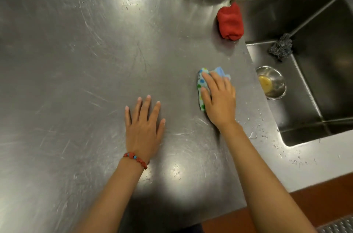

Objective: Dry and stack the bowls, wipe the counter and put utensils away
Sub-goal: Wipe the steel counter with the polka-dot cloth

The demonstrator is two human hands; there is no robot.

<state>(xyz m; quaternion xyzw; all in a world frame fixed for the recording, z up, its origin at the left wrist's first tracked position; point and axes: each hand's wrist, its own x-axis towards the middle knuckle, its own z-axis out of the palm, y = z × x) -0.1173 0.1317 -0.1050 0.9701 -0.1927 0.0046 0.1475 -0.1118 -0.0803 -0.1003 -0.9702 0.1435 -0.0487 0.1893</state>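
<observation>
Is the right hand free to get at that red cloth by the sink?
Probably yes. The right hand presses flat on the dotted cloth, and only bare counter lies between it and the red cloth farther along the sink edge. It might have to let the dotted cloth go first.

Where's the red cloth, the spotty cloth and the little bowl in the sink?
red cloth (230,22), head view, middle of the bundle.
spotty cloth (201,87), head view, left edge showing beside the right hand's fingers.
little bowl (277,78), head view, bare inner wall on the right side.
</observation>
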